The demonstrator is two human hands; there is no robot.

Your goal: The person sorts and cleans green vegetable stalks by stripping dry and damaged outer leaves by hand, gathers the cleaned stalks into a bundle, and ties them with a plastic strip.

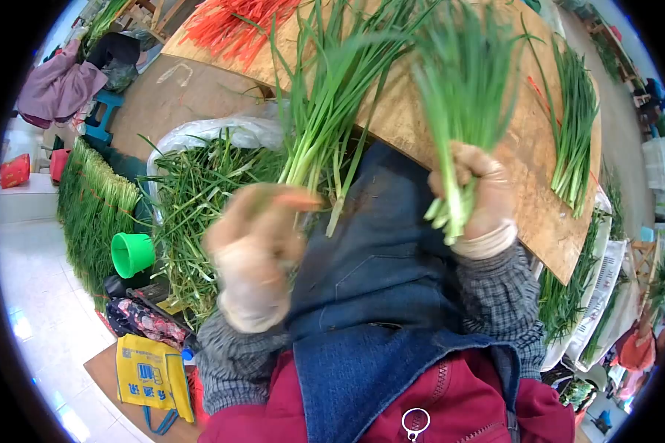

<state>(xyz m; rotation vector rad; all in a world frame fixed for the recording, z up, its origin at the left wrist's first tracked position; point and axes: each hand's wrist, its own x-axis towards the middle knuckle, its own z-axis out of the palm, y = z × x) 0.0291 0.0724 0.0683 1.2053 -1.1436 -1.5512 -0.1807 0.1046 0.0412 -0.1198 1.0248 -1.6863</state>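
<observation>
We judge bunching in hand: right hand (486,184) at two o'clock clasps garlic chives (467,96), blurred left hand (251,247) at eight has indeterminable grip, and next move calls for levelled stem ends (454,213).

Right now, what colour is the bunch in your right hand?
The bunch is green, paler at the stalk ends; the head view shows it.

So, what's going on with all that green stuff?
A person's right grip holds up a bunch of green stalks by the edge of a wooden table. The left grip is blurred near some loose stalks, so I can't tell if it holds anything. Another bunch lies on the table's right side, and red strips lie towards its far left.
</observation>
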